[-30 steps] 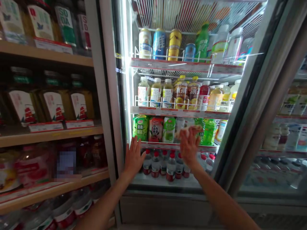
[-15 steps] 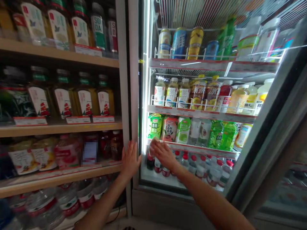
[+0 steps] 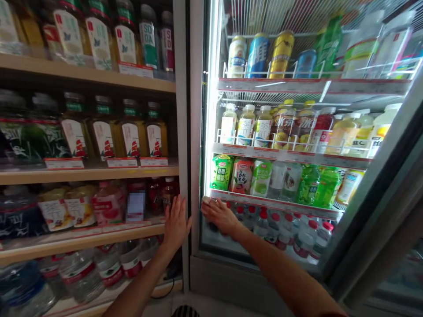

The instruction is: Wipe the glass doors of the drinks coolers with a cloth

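Fingers of the right hand [image 3: 221,218] are bent over a crumpled pale cloth [image 3: 206,201], holding it at the left edge of a glass door [image 3: 218,246]; whether it presses the pane cannot be told. Just to its left, the left hand [image 3: 176,222] is raised and spread, with nothing in it, in front of a pale post [image 3: 181,110]; contact there is unclear.

Beside the left fingertips stand small dark bottles [image 3: 168,191], and farther left a pink-labelled bottle [image 3: 107,204] on a wooden shelf [image 3: 99,238]. Below and left of that hand are big clear bottles [image 3: 79,273].

Right of the right hand, behind the pane, red-capped bottles [image 3: 261,225] line the bottom. Directly above it sit a green bottle [image 3: 221,174] and a red one [image 3: 242,177]; higher, a row of tea bottles [image 3: 263,127], and highest, cans [image 3: 281,55]. Below and between the forearms, something dark and striped [image 3: 185,311] shows.
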The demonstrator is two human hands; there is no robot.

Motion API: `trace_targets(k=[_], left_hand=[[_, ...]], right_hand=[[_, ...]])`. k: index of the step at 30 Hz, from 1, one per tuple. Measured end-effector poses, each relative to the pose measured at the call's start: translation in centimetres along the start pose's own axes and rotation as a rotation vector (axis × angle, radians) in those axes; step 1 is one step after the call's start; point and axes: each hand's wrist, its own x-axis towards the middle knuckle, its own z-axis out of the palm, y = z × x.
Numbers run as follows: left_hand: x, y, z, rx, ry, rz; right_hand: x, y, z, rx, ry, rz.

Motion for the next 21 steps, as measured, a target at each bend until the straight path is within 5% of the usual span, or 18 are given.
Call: trace_targets(k=[4,10,15,21], left_hand=[[0.1,1.2,-0.3,-0.019,0.001,0.01],[0.4,5.0,0.0,-0.088,-0.03,0.095],[0.9,9.2,0.1,-0.146,-0.053,0.162],[0.9,14.0,0.2,-0.173,-0.044,0.286]], right_hand=[[-0.8,1.7,-1.7,-0.024,0.065,0.304],[-7.6,2.6,-3.1,-0.06,-0.016,0.164],[-10.0,5.2,-6.0,-0.17,0.067,0.567],[-14.8,4.0,-6.0,-0.184,-0.04,0.352]])
